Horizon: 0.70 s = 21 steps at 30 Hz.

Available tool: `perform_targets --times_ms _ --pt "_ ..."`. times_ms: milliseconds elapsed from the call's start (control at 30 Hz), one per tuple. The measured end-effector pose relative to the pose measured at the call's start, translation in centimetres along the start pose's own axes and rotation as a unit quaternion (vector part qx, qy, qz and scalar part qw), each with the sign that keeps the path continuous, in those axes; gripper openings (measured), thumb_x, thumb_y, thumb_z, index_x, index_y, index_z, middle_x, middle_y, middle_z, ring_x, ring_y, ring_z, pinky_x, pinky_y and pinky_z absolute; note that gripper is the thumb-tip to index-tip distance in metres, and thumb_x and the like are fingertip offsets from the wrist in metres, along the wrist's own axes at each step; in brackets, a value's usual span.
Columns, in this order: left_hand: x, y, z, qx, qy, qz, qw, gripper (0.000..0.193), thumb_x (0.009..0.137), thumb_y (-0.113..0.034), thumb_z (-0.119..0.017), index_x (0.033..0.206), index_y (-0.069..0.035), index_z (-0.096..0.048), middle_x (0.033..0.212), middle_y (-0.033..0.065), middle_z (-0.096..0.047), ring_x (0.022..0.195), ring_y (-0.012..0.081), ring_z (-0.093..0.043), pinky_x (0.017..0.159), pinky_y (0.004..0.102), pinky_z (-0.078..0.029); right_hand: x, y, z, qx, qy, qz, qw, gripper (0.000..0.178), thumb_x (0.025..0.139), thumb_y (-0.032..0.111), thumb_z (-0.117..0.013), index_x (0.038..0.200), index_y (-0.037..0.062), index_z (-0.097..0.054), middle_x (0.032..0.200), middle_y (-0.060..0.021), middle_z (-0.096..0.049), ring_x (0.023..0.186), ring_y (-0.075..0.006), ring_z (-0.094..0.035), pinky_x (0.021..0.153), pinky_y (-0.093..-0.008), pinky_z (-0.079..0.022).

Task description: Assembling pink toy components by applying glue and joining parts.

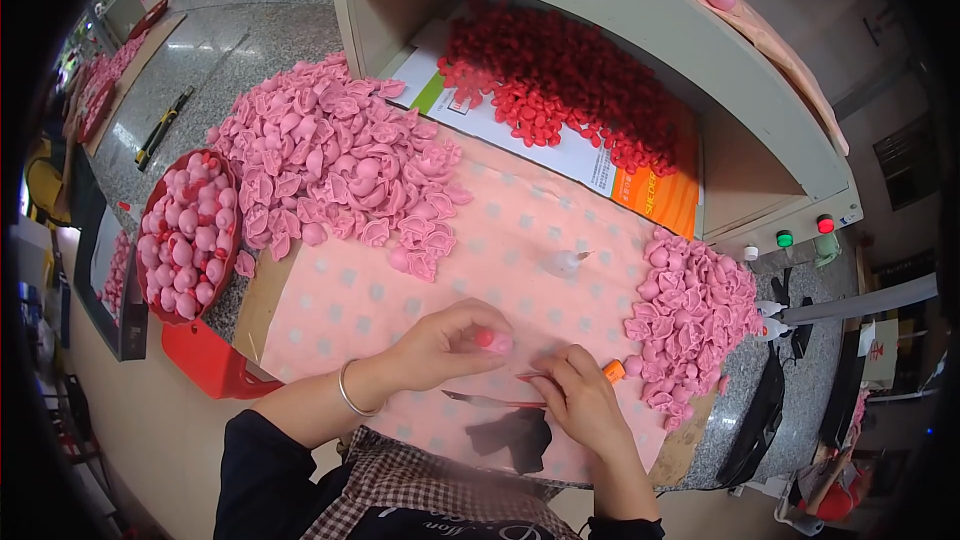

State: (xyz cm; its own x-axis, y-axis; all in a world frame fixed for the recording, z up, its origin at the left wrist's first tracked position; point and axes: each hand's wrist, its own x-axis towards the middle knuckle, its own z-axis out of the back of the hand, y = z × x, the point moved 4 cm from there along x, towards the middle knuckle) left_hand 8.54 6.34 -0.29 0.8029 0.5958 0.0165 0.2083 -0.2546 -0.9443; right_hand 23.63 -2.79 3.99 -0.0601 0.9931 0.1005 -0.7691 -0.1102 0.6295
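Observation:
My left hand (pixel 448 342), a bracelet on its wrist, is closed round a small pink plastic part with a red piece (pixel 484 338) set against it. To its right, my right hand (pixel 580 395) is pinched on a thin reddish thing (pixel 527 376), whose kind I cannot make out. A slim dark blade-like strip (pixel 490 400) lies on the cloth by the right fingers. Just beyond that hand shows an orange cylinder end (pixel 613 371). A small translucent bottle with a pointed tip (pixel 565 262) rests farther out on the spotted pink cloth (pixel 400 305).
Pink shell-like parts are heaped at the left (pixel 335 160) and right (pixel 690 315). A red basket (pixel 238 202) holds pink-and-red pieces. Ahead, a grey-green machine housing (pixel 590 0) shelters many small red parts (pixel 540 70). A black cloth scrap (pixel 512 438) lies near me; yellow-black pliers (pixel 163 130) sit far left.

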Motion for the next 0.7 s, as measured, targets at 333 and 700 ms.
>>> perform_targets --times_ms 333,700 --pt "-0.2 -1.3 -2.4 -0.379 0.048 0.061 0.922 0.031 0.087 -0.009 -0.047 0.118 -0.009 -0.042 0.112 0.0075 -0.049 0.106 0.0172 -0.047 0.089 0.0341 -0.041 2.9 4.6 1.7 0.041 -0.143 0.072 0.986 0.042 0.063 0.005 -0.069 0.101 0.0031 -0.052 0.097 -0.0105 -0.048 0.091 -0.027 -0.046 0.076 -0.0341 -0.04" --pt "0.1 -1.9 -2.8 -0.367 0.045 0.089 0.925 0.029 0.089 -0.013 -0.044 0.118 -0.007 -0.041 0.11 0.0117 -0.05 0.106 0.0238 -0.049 0.089 0.0377 -0.042 2.7 4.6 1.2 0.046 -0.177 0.072 0.981 0.043 0.065 0.007 -0.068 0.104 0.0043 -0.051 0.098 -0.011 -0.052 0.087 -0.0272 -0.048 0.075 -0.0356 -0.037"
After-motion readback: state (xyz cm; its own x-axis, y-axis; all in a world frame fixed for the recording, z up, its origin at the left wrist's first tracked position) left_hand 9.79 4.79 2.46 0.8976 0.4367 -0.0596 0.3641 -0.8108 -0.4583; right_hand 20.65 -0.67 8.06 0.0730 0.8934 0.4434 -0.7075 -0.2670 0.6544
